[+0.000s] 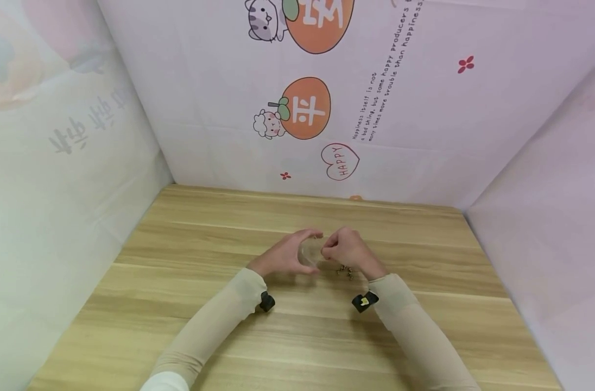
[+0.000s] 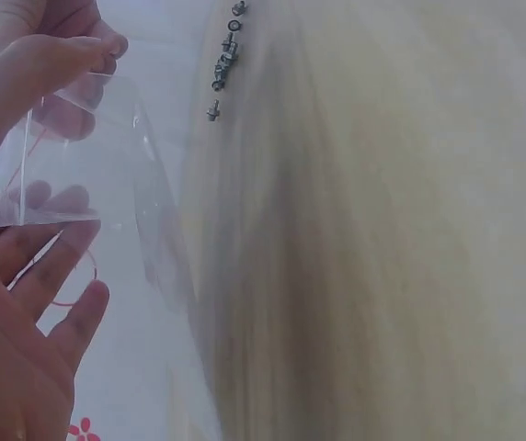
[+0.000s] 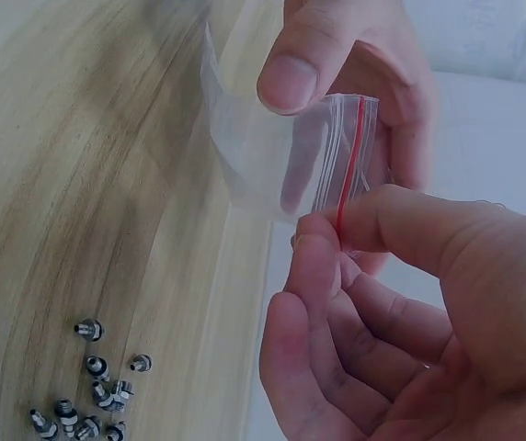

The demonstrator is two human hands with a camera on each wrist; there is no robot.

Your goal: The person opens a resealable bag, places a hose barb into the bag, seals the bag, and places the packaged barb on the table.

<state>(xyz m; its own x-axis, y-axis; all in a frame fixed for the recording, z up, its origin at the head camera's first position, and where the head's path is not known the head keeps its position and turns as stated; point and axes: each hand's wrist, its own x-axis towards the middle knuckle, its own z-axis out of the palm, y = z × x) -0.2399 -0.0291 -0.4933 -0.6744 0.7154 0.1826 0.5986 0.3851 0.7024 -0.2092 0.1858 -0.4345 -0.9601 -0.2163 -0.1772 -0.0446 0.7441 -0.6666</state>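
A clear zip-lock bag with a red strip along its mouth is held above the table between both hands. My left hand grips it, thumb on one side and fingers on the other. At the zip end, my right hand pinches the bag's corner between thumb and forefinger, as the right wrist view shows. On the wood below lie several small metal threaded fittings, loosely grouped near the right hand. In the left wrist view the bag looks see-through, with fingers visible behind it.
The wood-grain table runs back to a white printed sheet that forms the rear wall. White sheets also stand at the left and right. Each wrist carries a small black camera on a beige sleeve.
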